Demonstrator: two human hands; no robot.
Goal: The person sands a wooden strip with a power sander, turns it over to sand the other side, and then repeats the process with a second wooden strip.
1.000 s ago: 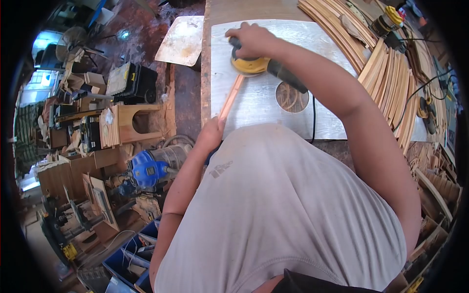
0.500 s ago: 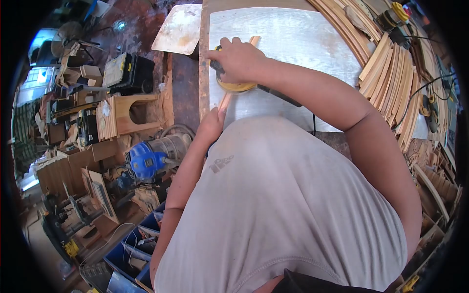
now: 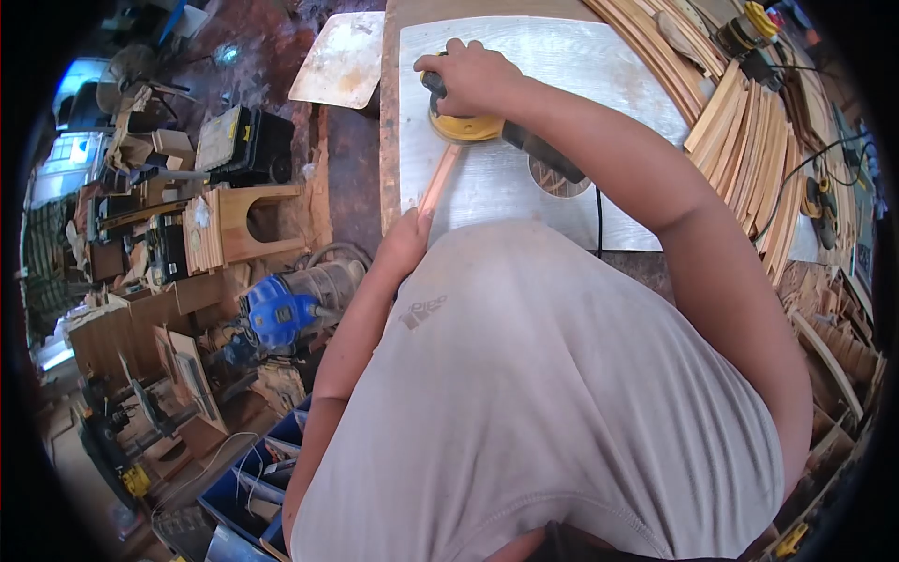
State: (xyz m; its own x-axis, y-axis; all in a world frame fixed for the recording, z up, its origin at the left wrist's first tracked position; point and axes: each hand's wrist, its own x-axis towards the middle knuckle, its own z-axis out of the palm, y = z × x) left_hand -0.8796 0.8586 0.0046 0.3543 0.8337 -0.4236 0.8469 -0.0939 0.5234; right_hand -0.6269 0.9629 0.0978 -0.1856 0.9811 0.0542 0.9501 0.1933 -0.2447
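My right hand (image 3: 476, 77) is closed over the top of a yellow and black sander (image 3: 465, 126), which sits on the far part of a narrow wooden strip (image 3: 440, 181). The near end of that strip is gripped by my left hand (image 3: 405, 240), thumb on top. Under both lies a pale, whitish board (image 3: 618, 122) on the workbench. The sander's black rear part points right, beside a round dark opening or disc in the board, and a black cord hangs down near it.
Stacked wooden strips (image 3: 749, 159) lie at the right, with another yellow power tool (image 3: 749, 30) behind them. A blue vacuum (image 3: 281, 312) stands at the lower left of the bench. Farther left are a black toolbox (image 3: 267, 145) and wooden box parts (image 3: 234, 225).
My right hand and the sander have moved away from me and slightly right along the strip. More of the strip's near part shows. My left hand has hardly moved.
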